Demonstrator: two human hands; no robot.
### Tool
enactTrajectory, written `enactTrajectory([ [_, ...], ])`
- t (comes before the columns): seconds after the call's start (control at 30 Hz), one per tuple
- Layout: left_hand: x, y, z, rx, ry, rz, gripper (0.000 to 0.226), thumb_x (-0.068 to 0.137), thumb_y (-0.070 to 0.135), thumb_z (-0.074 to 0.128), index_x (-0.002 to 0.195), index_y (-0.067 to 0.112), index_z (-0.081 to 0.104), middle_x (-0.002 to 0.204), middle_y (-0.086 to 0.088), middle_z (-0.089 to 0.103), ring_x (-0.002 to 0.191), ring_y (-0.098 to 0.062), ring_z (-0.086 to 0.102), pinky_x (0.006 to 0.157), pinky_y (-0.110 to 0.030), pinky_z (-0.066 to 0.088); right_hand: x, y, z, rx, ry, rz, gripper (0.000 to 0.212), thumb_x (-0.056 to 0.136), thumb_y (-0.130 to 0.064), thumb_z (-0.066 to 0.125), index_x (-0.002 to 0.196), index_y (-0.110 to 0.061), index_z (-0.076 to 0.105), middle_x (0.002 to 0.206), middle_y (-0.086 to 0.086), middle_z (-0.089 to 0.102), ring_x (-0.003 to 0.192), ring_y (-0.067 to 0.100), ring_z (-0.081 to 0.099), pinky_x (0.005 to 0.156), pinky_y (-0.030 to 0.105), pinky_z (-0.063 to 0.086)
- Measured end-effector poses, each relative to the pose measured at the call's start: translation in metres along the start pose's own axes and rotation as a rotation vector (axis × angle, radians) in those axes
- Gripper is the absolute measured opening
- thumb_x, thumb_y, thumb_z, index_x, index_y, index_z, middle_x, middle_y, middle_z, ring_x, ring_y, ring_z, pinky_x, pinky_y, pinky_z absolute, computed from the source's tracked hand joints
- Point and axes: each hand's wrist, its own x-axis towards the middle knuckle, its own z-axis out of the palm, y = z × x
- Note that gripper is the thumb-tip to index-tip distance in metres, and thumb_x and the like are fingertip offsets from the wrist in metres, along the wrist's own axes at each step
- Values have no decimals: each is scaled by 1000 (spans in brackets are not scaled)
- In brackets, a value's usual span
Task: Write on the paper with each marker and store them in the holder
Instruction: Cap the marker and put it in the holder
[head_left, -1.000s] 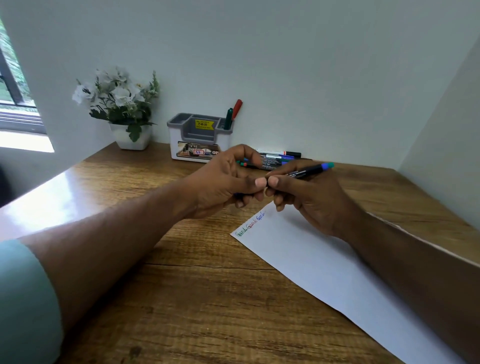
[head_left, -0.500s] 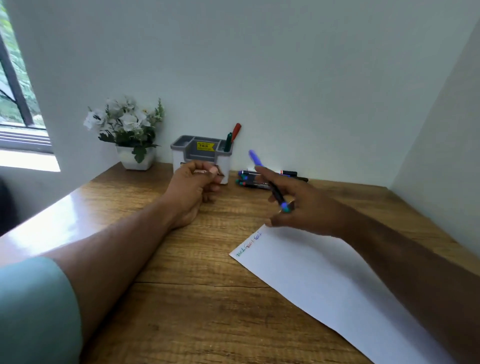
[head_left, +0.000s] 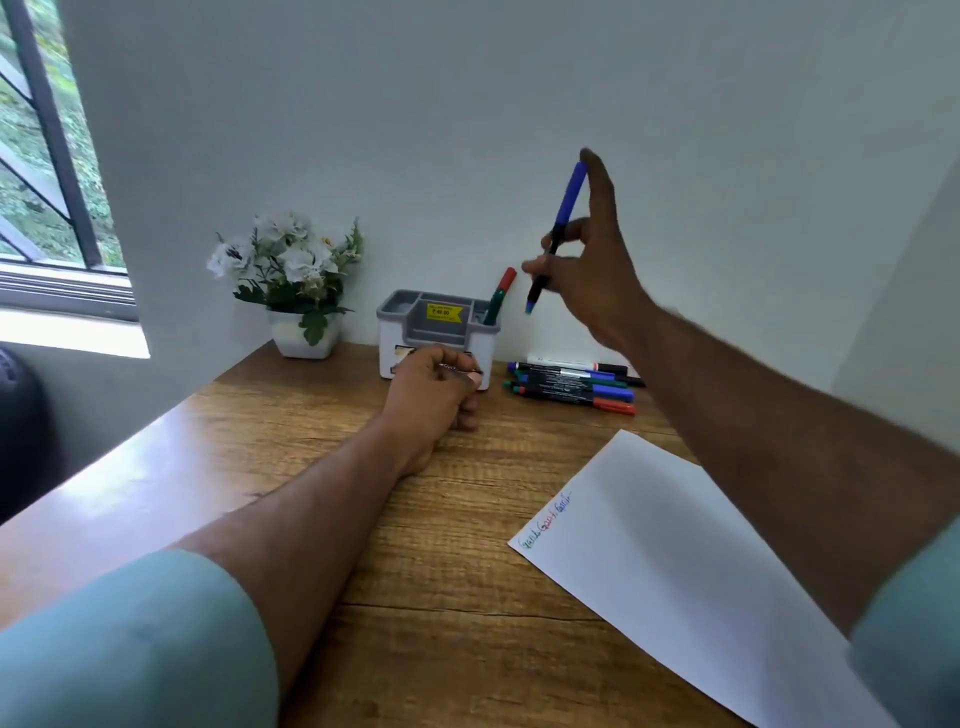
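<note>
Up above the desk, the right hand (head_left: 597, 280) holds a blue marker (head_left: 557, 236) in the air, pinched between thumb and fingers. It stands nearly upright, tilted a little, with its blue cap at the top against the raised forefinger and its small blue end pointing down. That lower end hangs above and just to the right of the holder (head_left: 439, 338), not touching it.

The holder is a white box with a grey compartment insert and a yellow price sticker, set against the wall at the back of the wooden desk (head_left: 415, 597). 2 markers already stand in its right-hand compartment — a green marker (head_left: 493, 306) and a red marker (head_left: 506, 279), both leaning right.

The left hand (head_left: 436, 397) rests on the desk just in front of the holder, fingers curled in. Something small seems to sit at its fingertips, but I cannot tell what it is or whether the hand grips it.

To the right of the holder lies a loose bunch of markers (head_left: 571, 384) on their sides, with blue, green and red ends. Nearer the camera the paper (head_left: 675, 561) lies flat and askew — 3 short scribbles in green, red and blue mark its left corner.

A white pot of flowers (head_left: 291, 270) stands left of the holder, by the window (head_left: 47, 156).
</note>
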Motion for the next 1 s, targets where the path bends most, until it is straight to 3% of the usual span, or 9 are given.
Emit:
enactTrajectory([
  [0.07,0,0,-1,-10,0,-2,11,90,3,62,100,7,61,90,-14,61,74,-22,60,60,-38,59,15,2,7,-7,56,-42,105,72,14,66,148,-38,16,108,7,50,85,24,57,76,42,60],
  [0.2,2,0,-1,-34,7,-5,10,90,4,61,92,13,61,96,-18,63,77,-23,60,62,-41,59,29,10,23,-37,59,-86,108,66,9,69,148,-40,18,133,13,44,89,32,56,71,42,60],
  [0.33,2,0,-2,-36,7,-5,11,90,4,61,91,15,61,103,-18,64,80,-22,61,59,-38,60,30,24,36,12,87,-40,80,71,10,67,134,-29,36,92,15,60,79,24,63,69,39,60],
  [0.43,3,-1,-2,-30,12,-7,10,90,6,62,90,15,62,105,-18,63,82,-22,62,58,-35,59,30,25,44,68,109,-31,57,76,11,65,116,-23,43,92,18,62,82,21,64,66,31,58],
  [0.6,2,0,-1,-18,23,-1,7,91,6,61,91,13,63,105,-17,63,81,-20,62,55,-33,59,37,19,49,104,35,-55,45,75,7,67,99,-25,47,86,17,64,80,24,65,71,36,60],
  [0.77,1,1,-1,-14,16,4,9,91,5,61,88,13,63,96,-13,59,79,-20,61,53,-30,58,43,23,52,18,-100,-2,33,77,-8,74,103,-22,59,90,24,67,80,23,64,72,38,56],
  [0.87,1,0,-2,-3,9,5,8,90,4,61,90,11,63,90,-11,58,77,-19,60,52,-29,58,49,21,48,42,-129,28,36,80,1,69,112,-15,63,86,23,67,78,24,66,75,37,60],
  [1.0,1,0,-2,2,8,-6,7,90,4,62,90,11,63,92,-11,60,77,-19,61,54,-29,57,49,19,46,9,-62,8,33,77,6,69,106,-9,66,80,25,66,73,28,68,67,31,60],
])
